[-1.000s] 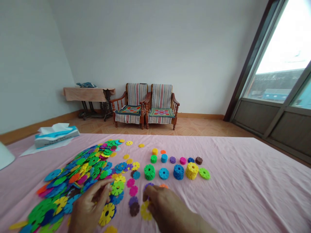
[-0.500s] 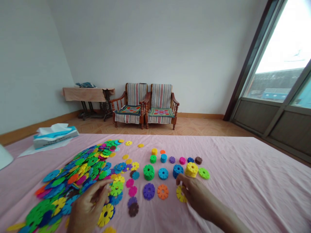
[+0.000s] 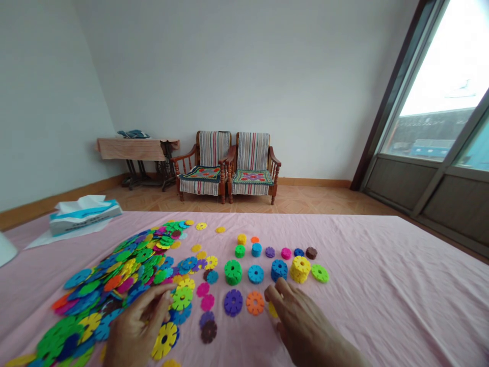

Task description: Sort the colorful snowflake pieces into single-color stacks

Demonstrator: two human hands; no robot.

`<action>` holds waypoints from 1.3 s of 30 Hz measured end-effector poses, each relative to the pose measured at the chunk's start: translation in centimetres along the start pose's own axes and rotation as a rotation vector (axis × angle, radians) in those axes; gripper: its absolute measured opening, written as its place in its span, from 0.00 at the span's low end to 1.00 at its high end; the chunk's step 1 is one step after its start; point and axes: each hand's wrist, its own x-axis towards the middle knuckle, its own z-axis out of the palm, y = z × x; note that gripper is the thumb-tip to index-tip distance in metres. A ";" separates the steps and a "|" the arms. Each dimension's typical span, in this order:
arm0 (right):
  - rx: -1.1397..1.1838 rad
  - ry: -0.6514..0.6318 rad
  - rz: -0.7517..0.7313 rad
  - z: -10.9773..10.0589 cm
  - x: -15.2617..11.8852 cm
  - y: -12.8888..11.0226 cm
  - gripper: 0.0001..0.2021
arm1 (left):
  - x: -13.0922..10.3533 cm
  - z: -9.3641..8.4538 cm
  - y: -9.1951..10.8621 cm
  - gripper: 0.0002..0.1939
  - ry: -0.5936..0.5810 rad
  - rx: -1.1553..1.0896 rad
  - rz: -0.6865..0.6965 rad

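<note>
The person's right hand [image 3: 296,316] had its fingers closed on a yellow disc [image 3: 272,309], most of which they hid; whether the disc touched the table [image 3: 367,290] could not be told. It was just to the right of an orange disc [image 3: 255,303], which lay beside a purple disc [image 3: 233,303].

The left hand [image 3: 139,323] was half curled, thumb and forefinger apart, near the edge of a lime-green disc [image 3: 182,298]; contact there was unclear. To its left spread a large heap of mixed notched discs [image 3: 133,260].

Beyond the right hand ran a row holding a green stack [image 3: 233,272], a light blue disc [image 3: 255,274], a blue stack [image 3: 279,270], a tall yellow stack [image 3: 300,269] and a flat lime disc [image 3: 320,273]. Farther back stood smaller pieces, among them a small green stack [image 3: 240,251] and a brown one at the right end. A tissue box [image 3: 84,216] sat at the far left, and two armchairs [image 3: 252,176] stood against the wall.
</note>
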 end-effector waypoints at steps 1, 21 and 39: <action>0.001 -0.004 0.007 -0.1 0.0 -0.1 0.21 | 0.0 0.0 0.0 0.15 0.000 0.001 -0.001; 0.312 -0.043 0.097 0.3 -0.5 4.0 0.19 | 0.1 0.2 -0.2 0.15 -0.035 -0.051 -0.032; -0.011 0.025 0.080 -0.8 -0.2 2.0 0.11 | 0.1 0.1 -0.4 0.15 -0.037 0.043 -0.009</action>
